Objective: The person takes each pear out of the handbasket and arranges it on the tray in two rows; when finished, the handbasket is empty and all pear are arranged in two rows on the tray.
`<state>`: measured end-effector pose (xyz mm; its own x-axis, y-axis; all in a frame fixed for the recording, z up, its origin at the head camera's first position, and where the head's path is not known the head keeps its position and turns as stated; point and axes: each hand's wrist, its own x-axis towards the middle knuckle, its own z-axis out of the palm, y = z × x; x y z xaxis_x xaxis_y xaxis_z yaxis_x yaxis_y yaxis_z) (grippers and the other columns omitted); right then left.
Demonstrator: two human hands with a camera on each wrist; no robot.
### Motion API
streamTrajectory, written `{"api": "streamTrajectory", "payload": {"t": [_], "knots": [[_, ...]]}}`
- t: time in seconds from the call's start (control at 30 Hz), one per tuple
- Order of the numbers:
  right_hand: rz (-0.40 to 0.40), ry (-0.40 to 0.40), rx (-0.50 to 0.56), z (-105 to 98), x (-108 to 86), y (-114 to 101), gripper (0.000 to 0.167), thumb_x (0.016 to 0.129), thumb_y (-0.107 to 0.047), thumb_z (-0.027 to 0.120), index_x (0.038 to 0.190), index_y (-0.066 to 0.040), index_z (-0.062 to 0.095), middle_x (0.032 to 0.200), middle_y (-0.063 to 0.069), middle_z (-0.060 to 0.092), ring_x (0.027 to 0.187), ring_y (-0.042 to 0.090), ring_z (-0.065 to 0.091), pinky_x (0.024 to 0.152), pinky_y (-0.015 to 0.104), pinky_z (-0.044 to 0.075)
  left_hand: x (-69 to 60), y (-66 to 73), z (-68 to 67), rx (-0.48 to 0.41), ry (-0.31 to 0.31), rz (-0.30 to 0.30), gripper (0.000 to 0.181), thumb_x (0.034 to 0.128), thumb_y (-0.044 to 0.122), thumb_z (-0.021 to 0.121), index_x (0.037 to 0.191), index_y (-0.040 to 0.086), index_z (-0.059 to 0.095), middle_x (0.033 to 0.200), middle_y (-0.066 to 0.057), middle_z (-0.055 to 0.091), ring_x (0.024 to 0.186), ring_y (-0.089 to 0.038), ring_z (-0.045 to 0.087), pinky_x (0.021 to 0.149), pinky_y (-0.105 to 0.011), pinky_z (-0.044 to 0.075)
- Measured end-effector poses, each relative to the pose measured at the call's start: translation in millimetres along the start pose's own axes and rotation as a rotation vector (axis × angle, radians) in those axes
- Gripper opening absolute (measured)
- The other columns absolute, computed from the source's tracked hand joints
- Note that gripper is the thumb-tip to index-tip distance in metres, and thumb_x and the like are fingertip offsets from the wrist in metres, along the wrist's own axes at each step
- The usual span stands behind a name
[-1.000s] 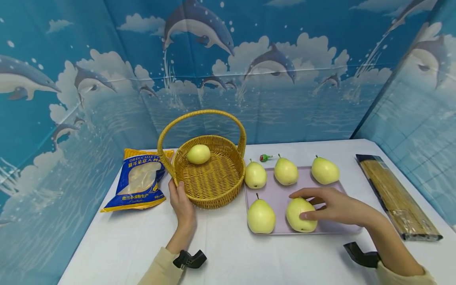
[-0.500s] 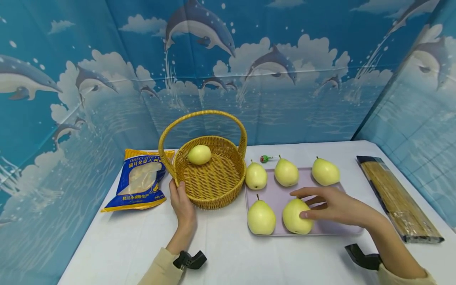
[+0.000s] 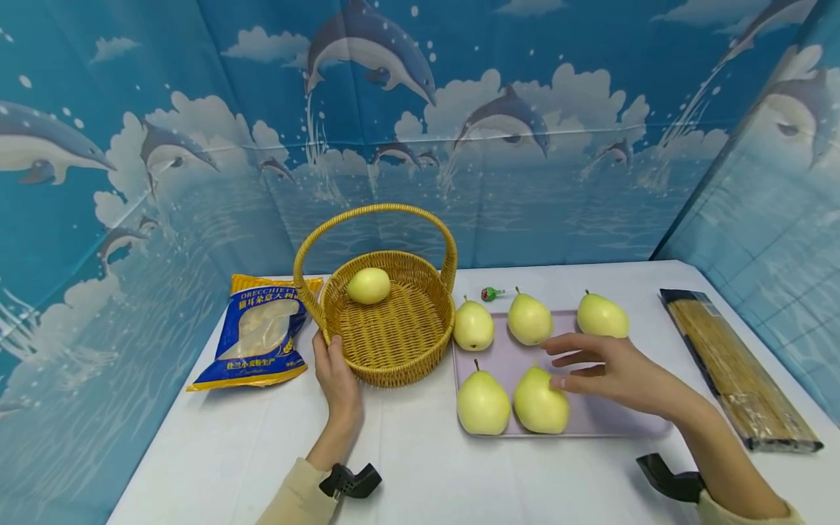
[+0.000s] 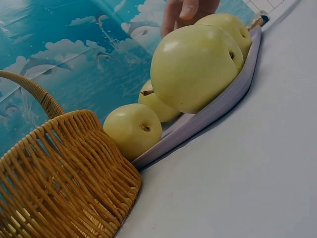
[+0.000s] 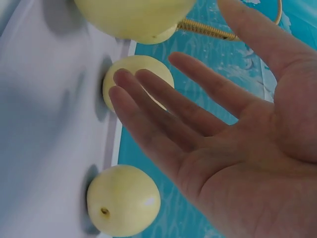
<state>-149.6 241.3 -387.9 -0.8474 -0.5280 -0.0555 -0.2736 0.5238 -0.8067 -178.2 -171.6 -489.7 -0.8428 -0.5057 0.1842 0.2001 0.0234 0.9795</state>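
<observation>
My left hand [image 3: 337, 379] rests against the left outer side of the golden wicker basket [image 3: 394, 372], below the handle's base. One pear [image 3: 369, 286] lies inside the basket. My right hand [image 3: 607, 368] hovers over the lilac tray [image 3: 604, 419] with its fingers spread and nothing held. Its thumb is close to the front middle pear [image 3: 541, 401]; whether they touch, I cannot tell. In the right wrist view the palm [image 5: 247, 168] and extended fingers show bare. Other pears on the tray include one at front left [image 3: 483, 403] and one at back right [image 3: 602, 316].
A blue and yellow orecchiette pasta bag [image 3: 262, 332] lies left of the basket. To the tray's right is a long pack of brown noodle-like strands [image 3: 738, 364]. A small red and green item [image 3: 490, 294] lies behind the tray. A dolphin-print curtain [image 3: 420, 146] hangs behind the table.
The front middle pear has shifted left until close beside the front left pear. My right hand has let go of it and lifted slightly away. My left hand stays on the basket.
</observation>
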Motion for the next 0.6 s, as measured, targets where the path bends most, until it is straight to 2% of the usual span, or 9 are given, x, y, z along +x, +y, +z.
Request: {"api": "streamTrajectory", "payload": {"t": [0.13, 0.3, 0.4, 0.6], "knots": [[0.048, -0.031, 0.008, 6.6, 4.0, 1.4, 0.065, 0.097, -0.028, 0.077, 0.149, 0.002, 0.053, 0.144, 0.027, 0.060, 0.123, 0.042, 0.067, 0.092, 0.040, 0.062, 0.2, -0.8, 0.0, 0.007, 0.005, -0.002, 0.047, 0.1113, 0.031, 0.038, 0.153, 0.013, 0.046, 0.144, -0.014, 0.059, 0.129, -0.028, 0.055, 0.107, -0.036, 0.041], [0.085, -0.050, -0.098, 17.5, 7.4, 0.0, 0.074, 0.093, -0.037, 0.080, 0.147, 0.007, 0.052, 0.140, 0.024, 0.064, 0.120, 0.039, 0.069, 0.095, 0.050, 0.059, -0.1, -1.3, 0.7, 0.002, 0.008, -0.004, 0.046, 0.1111, 0.031, 0.038, 0.153, 0.013, 0.047, 0.142, -0.014, 0.060, 0.128, -0.028, 0.055, 0.107, -0.037, 0.041], [0.085, -0.055, -0.146, 21.5, 7.6, -1.8, 0.074, 0.090, -0.040, 0.083, 0.142, 0.006, 0.056, 0.137, 0.021, 0.067, 0.118, 0.037, 0.069, 0.097, 0.054, 0.057, -0.5, -0.5, 0.7, -0.004, 0.003, -0.005, 0.046, 0.1113, 0.031, 0.038, 0.153, 0.013, 0.047, 0.142, -0.014, 0.059, 0.127, -0.028, 0.055, 0.107, -0.037, 0.041], [0.109, -0.057, -0.162, 22.7, 8.3, -3.0, 0.070, 0.087, -0.045, 0.084, 0.135, 0.003, 0.063, 0.129, 0.011, 0.072, 0.116, 0.030, 0.069, 0.097, 0.052, 0.056, -0.5, 1.1, 0.5, 0.012, 0.020, 0.006, 0.046, 0.1106, 0.030, 0.039, 0.152, 0.012, 0.048, 0.140, -0.015, 0.061, 0.124, -0.028, 0.056, 0.102, -0.032, 0.041]]}}
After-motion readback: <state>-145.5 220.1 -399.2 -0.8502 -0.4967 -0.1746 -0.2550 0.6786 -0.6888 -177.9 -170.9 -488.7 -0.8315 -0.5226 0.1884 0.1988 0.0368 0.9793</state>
